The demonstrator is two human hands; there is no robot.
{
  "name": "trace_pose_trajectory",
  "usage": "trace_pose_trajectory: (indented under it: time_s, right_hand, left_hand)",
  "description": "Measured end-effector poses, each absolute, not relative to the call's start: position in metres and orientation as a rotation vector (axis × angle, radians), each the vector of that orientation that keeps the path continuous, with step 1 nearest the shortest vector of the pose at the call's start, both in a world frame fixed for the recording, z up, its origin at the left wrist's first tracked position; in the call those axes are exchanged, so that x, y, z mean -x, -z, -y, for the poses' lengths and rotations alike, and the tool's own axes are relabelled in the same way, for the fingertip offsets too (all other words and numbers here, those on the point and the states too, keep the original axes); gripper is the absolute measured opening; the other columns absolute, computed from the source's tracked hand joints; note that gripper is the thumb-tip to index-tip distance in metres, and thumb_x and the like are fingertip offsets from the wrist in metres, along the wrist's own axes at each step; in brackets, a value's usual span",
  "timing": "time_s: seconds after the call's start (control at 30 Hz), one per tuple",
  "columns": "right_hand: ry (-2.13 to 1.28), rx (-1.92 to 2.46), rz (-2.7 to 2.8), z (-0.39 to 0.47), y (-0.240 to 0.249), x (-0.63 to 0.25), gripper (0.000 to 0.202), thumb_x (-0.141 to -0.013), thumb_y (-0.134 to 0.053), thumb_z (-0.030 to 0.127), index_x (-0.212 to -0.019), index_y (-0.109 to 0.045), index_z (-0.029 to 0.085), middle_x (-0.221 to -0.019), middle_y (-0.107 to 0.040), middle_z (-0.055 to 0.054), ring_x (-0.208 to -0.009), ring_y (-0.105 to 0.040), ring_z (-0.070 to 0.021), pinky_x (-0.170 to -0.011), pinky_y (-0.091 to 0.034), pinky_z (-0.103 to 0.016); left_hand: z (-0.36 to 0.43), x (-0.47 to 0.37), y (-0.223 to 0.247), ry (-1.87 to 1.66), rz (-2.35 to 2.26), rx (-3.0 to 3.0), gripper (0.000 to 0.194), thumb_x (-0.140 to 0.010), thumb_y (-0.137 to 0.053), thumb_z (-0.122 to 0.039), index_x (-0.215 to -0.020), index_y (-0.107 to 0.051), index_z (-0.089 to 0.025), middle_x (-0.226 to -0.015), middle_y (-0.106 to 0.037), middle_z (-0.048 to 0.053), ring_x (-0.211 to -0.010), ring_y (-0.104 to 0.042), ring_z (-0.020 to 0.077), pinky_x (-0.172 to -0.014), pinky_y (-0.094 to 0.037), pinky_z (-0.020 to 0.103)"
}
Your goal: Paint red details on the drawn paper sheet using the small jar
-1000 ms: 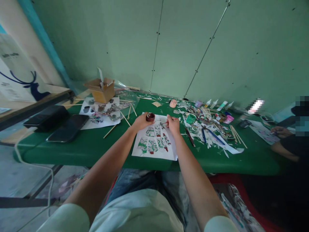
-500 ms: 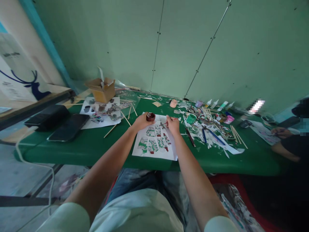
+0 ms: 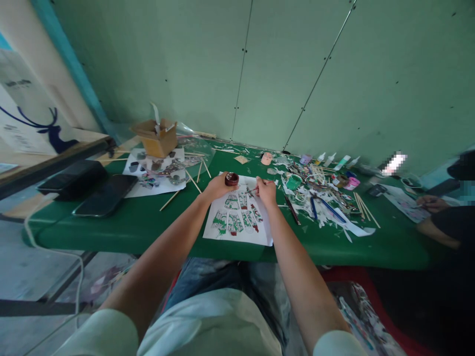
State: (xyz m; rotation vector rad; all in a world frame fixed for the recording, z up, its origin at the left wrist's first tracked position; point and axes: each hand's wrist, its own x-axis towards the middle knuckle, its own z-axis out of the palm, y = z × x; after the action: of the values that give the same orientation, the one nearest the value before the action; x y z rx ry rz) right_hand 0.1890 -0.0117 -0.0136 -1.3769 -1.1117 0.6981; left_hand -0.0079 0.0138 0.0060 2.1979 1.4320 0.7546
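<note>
A white paper sheet (image 3: 218, 232) printed with several outlined shapes, partly coloured green and dark red, lies on the green table in front of me. At its upper left edge my left hand (image 3: 218, 187) is closed around a small jar of dark red paint (image 3: 232, 179). My right hand (image 3: 265, 192), by the sheet's upper right edge, pinches a thin red paintbrush (image 3: 256, 189). The brush tip points left, over the upper shapes. Whether the tip touches the paper is too small to tell.
Right of the sheet lie blue-handled pliers (image 3: 328, 207), a dark pen-like tool (image 3: 292, 210), paper scraps and paint pots. A phone (image 3: 106, 195), a cardboard box (image 3: 156, 138) and wooden sticks (image 3: 193, 180) are to the left. A co-worker's hand (image 3: 432, 202) is at far right.
</note>
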Motion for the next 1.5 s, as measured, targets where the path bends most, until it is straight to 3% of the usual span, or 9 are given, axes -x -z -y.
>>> trace_pose_trajectory:
  time_s: [1.27,1.5]
  right_hand:
    - [-0.672,1.389,1.129,0.0136,0.0101,-0.1884,0.034,-0.075,-0.053,0.040,-0.047,-0.047,0.021,-0.034,-0.043,0.004,-0.030,-0.040,-0.0111,-0.035,-0.033,-0.023]
    - [-0.733,1.380,1.040,0.0143,0.0073,-0.1870,0.033,-0.076,-0.053,0.038,-0.048,-0.047,0.020,-0.035,-0.044,0.004,-0.031,-0.042,-0.0101,-0.034,-0.034,-0.022]
  left_hand:
    - [-0.0152,0.0085,-0.0048,-0.746,-1.423,-2.204,0.059,-0.064,-0.063,-0.055,-0.109,-0.051,-0.018,-0.108,-0.063,0.010,-0.097,-0.059,0.0279,-0.077,-0.043,0.033]
    - [-0.0143,0.0074,-0.0052,-0.805,-1.427,-2.115,0.081,-0.061,-0.068,-0.050,-0.127,-0.037,-0.015,-0.121,-0.056,0.014,-0.110,-0.053,0.0297,-0.089,-0.041,0.036]
